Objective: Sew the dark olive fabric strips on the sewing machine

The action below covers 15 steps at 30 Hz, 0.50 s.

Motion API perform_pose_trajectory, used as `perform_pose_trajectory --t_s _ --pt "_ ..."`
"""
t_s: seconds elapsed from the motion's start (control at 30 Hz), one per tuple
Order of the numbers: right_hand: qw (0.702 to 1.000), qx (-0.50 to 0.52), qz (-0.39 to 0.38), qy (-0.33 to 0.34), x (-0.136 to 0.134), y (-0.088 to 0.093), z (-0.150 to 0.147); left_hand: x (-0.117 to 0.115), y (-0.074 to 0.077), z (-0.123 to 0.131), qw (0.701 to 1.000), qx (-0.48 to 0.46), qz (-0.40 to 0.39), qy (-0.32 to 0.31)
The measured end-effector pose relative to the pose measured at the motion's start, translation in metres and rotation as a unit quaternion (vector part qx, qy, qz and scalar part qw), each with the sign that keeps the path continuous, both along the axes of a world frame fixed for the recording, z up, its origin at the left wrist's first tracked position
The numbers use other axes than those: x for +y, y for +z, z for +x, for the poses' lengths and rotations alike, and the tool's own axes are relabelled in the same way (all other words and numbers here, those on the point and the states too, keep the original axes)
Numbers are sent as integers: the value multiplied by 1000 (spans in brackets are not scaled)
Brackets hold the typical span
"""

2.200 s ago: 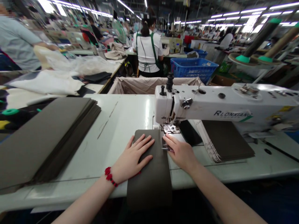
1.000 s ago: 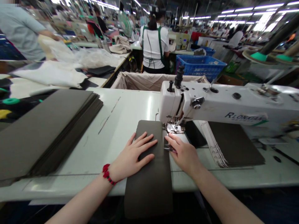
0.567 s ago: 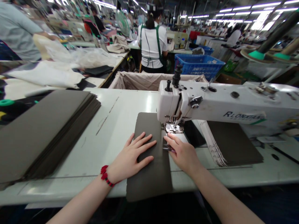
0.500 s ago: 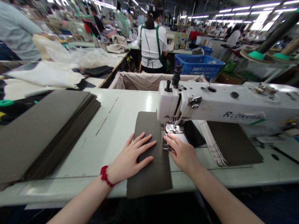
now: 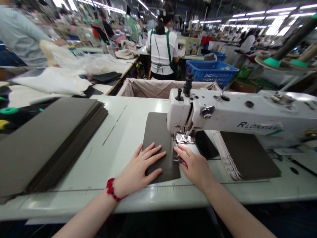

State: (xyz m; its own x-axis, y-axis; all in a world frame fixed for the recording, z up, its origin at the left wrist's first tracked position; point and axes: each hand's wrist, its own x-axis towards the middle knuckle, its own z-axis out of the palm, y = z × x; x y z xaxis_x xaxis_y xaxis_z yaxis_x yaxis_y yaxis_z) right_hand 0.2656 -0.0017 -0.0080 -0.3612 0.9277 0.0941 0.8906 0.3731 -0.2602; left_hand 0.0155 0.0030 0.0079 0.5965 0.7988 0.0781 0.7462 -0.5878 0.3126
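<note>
A dark grey-brown panel (image 5: 158,132) lies flat on the table, its right edge running under the presser foot (image 5: 184,138) of a white sewing machine (image 5: 223,112). My left hand (image 5: 145,165) rests on the panel with its fingers spread. Close in front of the foot, my right hand (image 5: 194,163) touches the panel's right edge with its fingertips. Tucked in that hand is a pair of thread snips (image 5: 178,160), metal blades pointing left; the curled fingers hide most of the handle.
A tall stack of grey-brown panels (image 5: 49,132) stands at the left. Right of the needle lie a dark phone-like slab (image 5: 206,145) and a pile of stitched pieces (image 5: 250,155). Behind the table are a cloth-lined bin (image 5: 148,87), a blue basket (image 5: 211,71) and a co-worker (image 5: 162,49).
The panel has slid away from me under the presser foot, its near edge now well back from the table's front. Both hands stay in nearly the same place.
</note>
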Motion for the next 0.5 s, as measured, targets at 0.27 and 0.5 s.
perform_pose_trajectory --t_s 0.27,0.5 --pt "1000 6 1 -1 0 -2 1 1 -1 0 1000 14 2 -1" --pt "1000 9 6 2 0 -3 1 1 -2 0 1000 15 0 10"
